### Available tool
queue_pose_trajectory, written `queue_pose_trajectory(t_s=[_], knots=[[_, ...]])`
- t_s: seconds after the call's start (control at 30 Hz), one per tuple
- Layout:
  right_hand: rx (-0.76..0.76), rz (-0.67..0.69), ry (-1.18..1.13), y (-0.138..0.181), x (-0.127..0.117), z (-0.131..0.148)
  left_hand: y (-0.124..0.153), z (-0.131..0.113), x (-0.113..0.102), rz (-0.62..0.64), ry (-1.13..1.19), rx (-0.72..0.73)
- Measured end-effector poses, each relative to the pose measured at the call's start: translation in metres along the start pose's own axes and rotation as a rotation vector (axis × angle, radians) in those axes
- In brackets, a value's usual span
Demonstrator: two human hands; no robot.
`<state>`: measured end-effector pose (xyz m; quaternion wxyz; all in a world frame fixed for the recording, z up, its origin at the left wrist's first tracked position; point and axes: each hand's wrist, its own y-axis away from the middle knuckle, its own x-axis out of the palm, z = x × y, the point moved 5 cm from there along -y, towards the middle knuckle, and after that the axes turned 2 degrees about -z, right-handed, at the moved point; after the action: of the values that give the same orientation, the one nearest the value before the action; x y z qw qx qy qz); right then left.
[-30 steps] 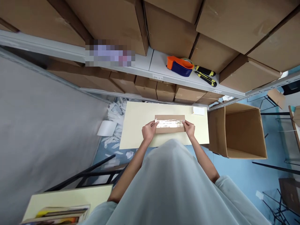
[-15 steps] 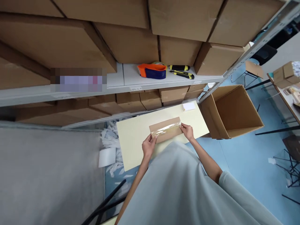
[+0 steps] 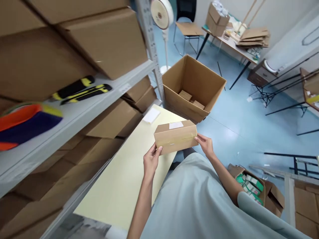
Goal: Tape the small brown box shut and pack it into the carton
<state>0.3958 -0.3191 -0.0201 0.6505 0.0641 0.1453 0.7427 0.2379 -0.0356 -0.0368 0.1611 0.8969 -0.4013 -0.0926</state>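
Small box held between left hand — right hand.

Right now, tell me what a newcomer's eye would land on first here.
First, the small taped box held in mid-air between the left hand and right hand, above the pale yellow table. Next, the big open carton on the blue floor just beyond it. Then the orange-and-blue tape dispenser on the shelf at far left.
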Motion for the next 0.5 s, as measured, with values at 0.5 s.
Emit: queue_pose_trajectory(t_s=[0.5], knots=[[0.065,-0.305,-0.068,-0.146,-0.148,0.049,-0.085,-0.116,0.230,0.085,-0.335,0.001]])
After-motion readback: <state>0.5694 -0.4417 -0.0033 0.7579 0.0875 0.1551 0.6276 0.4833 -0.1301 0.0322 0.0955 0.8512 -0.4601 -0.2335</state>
